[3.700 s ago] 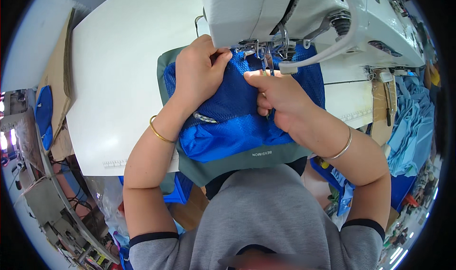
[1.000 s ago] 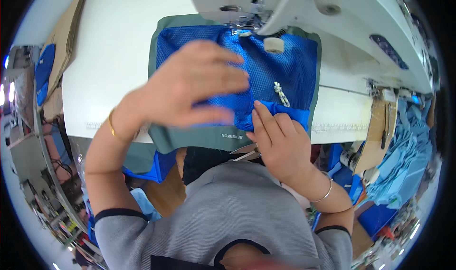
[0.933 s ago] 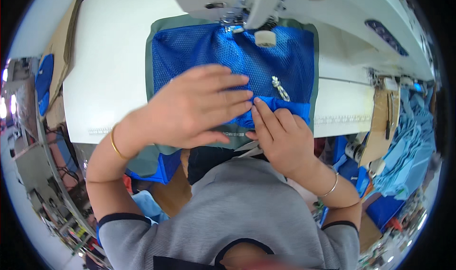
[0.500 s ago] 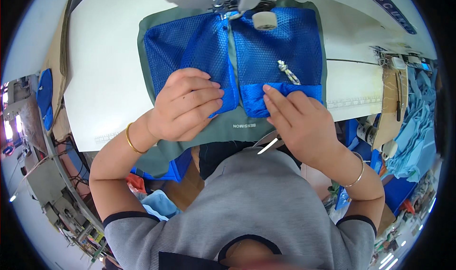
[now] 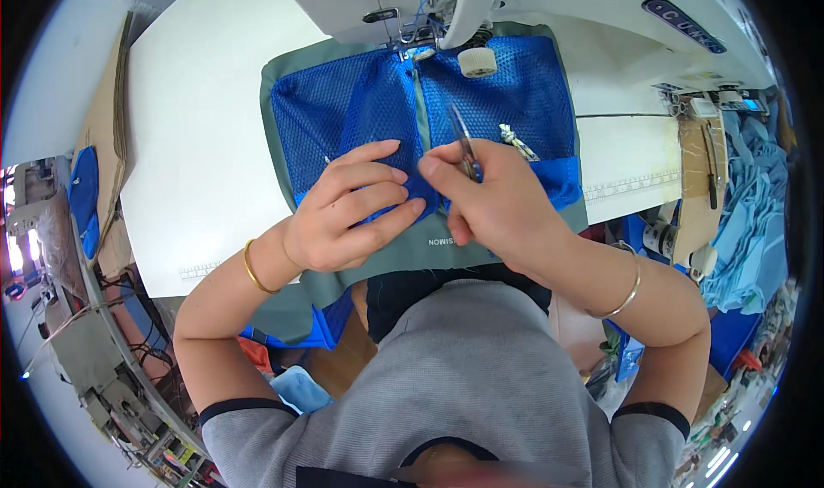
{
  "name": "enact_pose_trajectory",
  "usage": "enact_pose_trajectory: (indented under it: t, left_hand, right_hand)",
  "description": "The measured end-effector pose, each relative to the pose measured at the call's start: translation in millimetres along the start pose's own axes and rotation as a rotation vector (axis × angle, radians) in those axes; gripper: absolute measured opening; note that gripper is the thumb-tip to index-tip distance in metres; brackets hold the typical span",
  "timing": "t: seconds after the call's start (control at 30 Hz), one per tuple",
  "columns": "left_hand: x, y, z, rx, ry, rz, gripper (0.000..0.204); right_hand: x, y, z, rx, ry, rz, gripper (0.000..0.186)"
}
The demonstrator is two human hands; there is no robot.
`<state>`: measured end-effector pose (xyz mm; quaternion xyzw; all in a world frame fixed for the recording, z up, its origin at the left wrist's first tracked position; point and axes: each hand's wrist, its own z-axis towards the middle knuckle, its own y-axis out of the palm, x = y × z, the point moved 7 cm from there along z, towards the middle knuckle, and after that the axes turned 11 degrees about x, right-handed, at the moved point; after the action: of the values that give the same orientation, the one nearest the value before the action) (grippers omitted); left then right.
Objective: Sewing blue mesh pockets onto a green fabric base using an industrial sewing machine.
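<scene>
observed mid-frame: blue mesh fabric [image 5: 369,102] laid over grey-green fabric [image 5: 403,254], running up beneath the sewing machine [image 5: 592,33] at top centre, presumably for anchoring. noted at left hand [image 5: 352,209]: curved, spread fingers over the mesh, apparently to steady it; unable to tell whether pinching. noted at right hand [image 5: 502,196]: fingers grasping scissors [image 5: 461,129], blades toward upper frame, probably for control. located the mesh beneath left fingertips, just below right thumb.
</scene>
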<state>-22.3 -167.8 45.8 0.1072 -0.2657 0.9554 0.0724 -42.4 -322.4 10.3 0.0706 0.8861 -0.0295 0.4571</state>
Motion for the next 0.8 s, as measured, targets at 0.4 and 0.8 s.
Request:
enact_pose_trajectory:
  t: [0.4,0.8]
  left_hand:
    - [-40,16,45,-0.363,-0.441,0.164,0.031]
    - [-33,24,28,-0.62,-0.433,0.238,0.046]
  right_hand:
    - [15,-2,11,0.083,-0.158,-0.187,0.019]
    - [-2,0,5,0.024,-0.376,-0.403,0.016]
